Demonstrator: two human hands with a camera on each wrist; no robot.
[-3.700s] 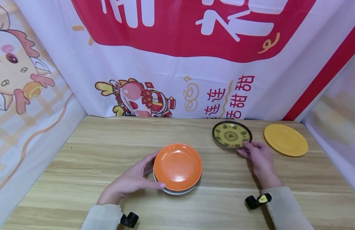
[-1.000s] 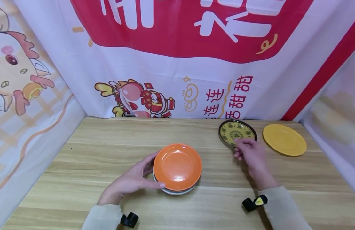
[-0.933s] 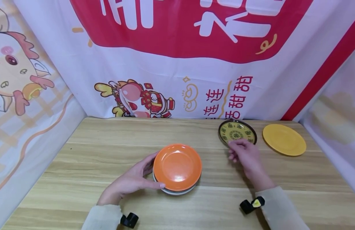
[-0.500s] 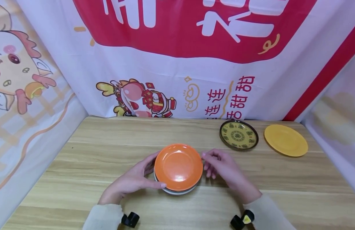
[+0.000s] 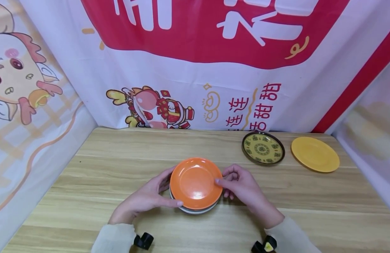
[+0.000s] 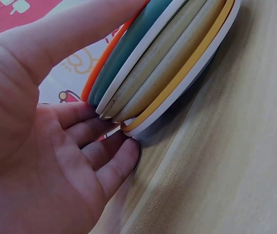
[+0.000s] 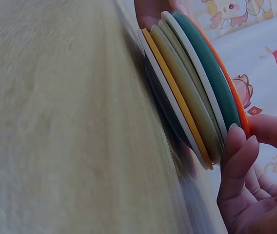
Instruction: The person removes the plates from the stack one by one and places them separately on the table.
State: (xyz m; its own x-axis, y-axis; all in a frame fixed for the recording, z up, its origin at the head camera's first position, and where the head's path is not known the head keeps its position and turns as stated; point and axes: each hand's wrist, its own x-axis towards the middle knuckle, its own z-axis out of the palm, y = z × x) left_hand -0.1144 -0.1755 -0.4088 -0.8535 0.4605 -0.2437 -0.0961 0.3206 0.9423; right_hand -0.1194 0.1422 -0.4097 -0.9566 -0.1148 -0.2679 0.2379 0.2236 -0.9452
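Note:
An orange plate tops a stack of several plates on the table. The wrist views show the stack's edges: a teal plate under the orange one, then white, beige and yellow rims, and a dark one lowest. My left hand holds the stack's left side, thumb on the orange rim and fingertips along the edges. At the right side my right hand pinches the orange plate's rim, thumb on top and fingers bent below. Behind lies a yellow-green patterned plate with a dark rim, untouched.
A plain yellow plate lies at the back right of the wooden table. A white and red printed cloth hangs along the table's back edge, with more cloth at both sides.
My right hand has let go of the patterned plate, which now lies slightly farther right, and has moved left and nearer to pinch the orange rim. The left hand has stayed at the stack.

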